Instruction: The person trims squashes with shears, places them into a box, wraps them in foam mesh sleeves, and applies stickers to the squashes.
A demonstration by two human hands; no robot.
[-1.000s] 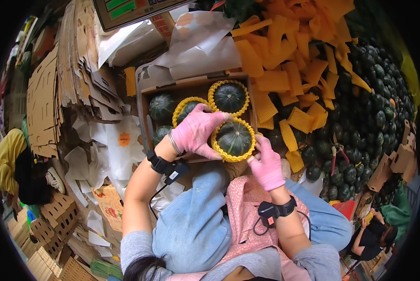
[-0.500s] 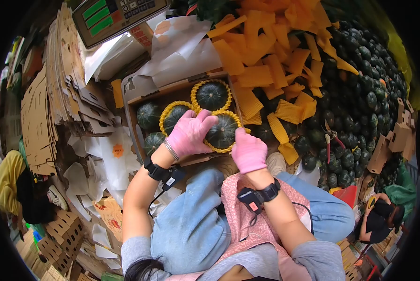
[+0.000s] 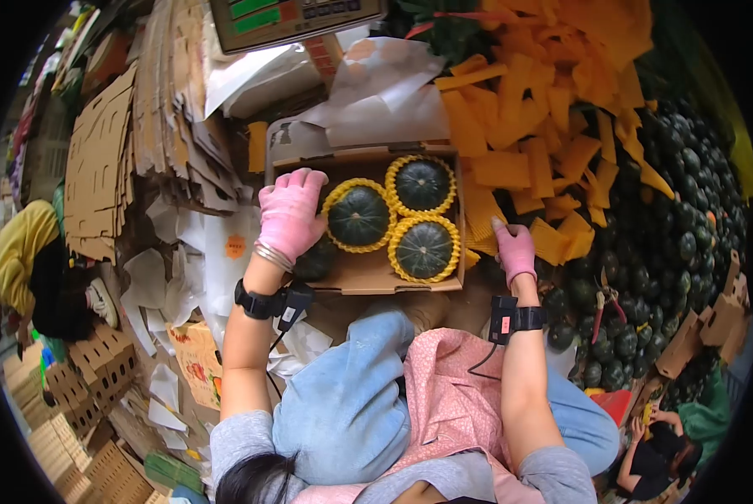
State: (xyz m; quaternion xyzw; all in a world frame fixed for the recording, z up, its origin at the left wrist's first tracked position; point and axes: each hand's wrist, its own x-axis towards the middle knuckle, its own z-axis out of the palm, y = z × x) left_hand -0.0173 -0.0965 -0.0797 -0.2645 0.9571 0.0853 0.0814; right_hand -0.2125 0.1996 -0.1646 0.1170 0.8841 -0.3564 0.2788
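An open cardboard box (image 3: pixel 368 281) holds dark green squashes. Three sit in yellow foam nets: one at the upper right (image 3: pixel 423 185), one at the lower right (image 3: pixel 424 250) and one in the middle (image 3: pixel 360 216). My left hand (image 3: pixel 291 217), in a pink glove, curls over the box's left side around a squash that it mostly hides. Just below it shows a bare squash (image 3: pixel 313 262). Right of the box, my right hand (image 3: pixel 516 250), also gloved in pink, has its fingertips closed at the edge of a yellow-orange foam net (image 3: pixel 481 220).
Orange foam nets (image 3: pixel 553 160) are heaped beyond the box. A large pile of squashes (image 3: pixel 637 286) lies at right, with red-handled shears (image 3: pixel 603 307) on it. Flattened cartons (image 3: pixel 167 109) stand at left, a scale (image 3: pixel 297 21) behind. Other people (image 3: pixel 24 252) are at both sides.
Both hands have left the netted squash at the box's lower right. My left hand has moved to the bare squashes at left, my right hand out to the foam nets. The view has shifted.
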